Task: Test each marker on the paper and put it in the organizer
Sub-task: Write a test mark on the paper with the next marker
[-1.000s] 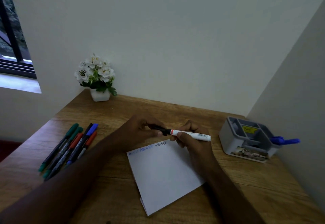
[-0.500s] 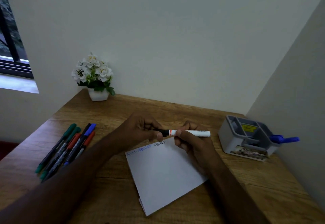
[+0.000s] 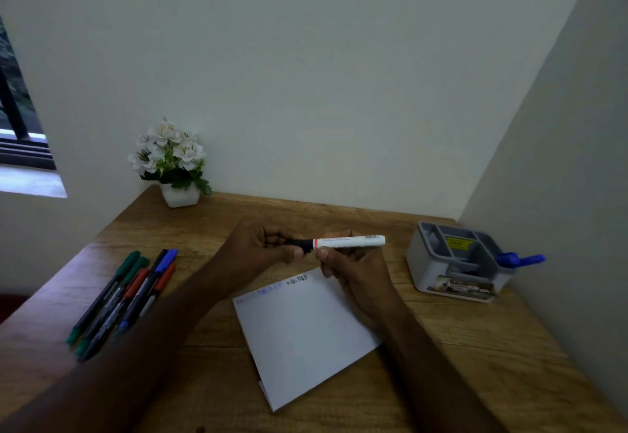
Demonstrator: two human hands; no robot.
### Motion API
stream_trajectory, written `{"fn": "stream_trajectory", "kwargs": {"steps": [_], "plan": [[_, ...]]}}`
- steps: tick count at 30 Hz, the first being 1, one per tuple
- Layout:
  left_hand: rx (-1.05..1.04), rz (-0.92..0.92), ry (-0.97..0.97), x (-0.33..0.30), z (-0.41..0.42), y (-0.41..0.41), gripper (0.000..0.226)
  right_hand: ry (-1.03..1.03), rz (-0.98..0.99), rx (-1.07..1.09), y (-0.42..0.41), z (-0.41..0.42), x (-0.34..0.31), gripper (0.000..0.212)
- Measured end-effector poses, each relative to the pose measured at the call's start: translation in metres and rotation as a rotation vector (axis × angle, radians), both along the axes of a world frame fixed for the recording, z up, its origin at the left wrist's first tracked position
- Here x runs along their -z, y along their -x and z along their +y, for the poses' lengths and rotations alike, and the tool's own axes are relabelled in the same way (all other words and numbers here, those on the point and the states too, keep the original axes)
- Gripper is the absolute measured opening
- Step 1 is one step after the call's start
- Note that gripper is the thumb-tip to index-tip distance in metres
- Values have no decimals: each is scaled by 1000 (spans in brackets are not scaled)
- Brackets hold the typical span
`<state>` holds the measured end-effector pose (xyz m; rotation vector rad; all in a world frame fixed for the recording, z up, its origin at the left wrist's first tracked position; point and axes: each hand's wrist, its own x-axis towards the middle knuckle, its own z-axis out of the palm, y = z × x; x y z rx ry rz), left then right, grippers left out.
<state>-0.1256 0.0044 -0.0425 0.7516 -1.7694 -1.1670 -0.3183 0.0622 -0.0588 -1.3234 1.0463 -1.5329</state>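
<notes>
A white marker with a black cap lies level above the table, held between both hands. My left hand grips the black cap end. My right hand pinches the white barrel just right of the red band. Under the hands lies the white paper with blue and black test writing along its top edge. The grey organizer stands at the right, and a blue marker sticks out of its right side. Several green, red, blue and black markers lie together at the left.
A small white pot of white flowers stands at the back left corner of the wooden table. Walls close the table at the back and right. A window shows at the far left.
The black cap has slid onto the marker; my left hand now sits close against my right, and the marker is a little higher above the paper.
</notes>
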Motion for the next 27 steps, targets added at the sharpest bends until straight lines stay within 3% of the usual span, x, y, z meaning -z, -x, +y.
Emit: {"fn": "stream_trajectory", "kwargs": {"steps": [7, 9, 14, 21, 27], "plan": [[-24, -90, 81, -14, 15, 36, 16, 10, -182, 139, 14, -2, -10, 19], [-76, -194, 164, -19, 9, 48, 5, 18, -64, 249, 29, 4, -23, 16], [12, -340, 271, -34, -1, 96, 10, 213, 695, 516, 86, 28, -55, 16], [84, -436, 417, -47, -3, 184, 17, 52, 893, 787, 193, 72, -115, 8], [108, -477, 495, -48, -3, 217, 17, -43, 1064, 866, 227, 83, -123, 25]]}}
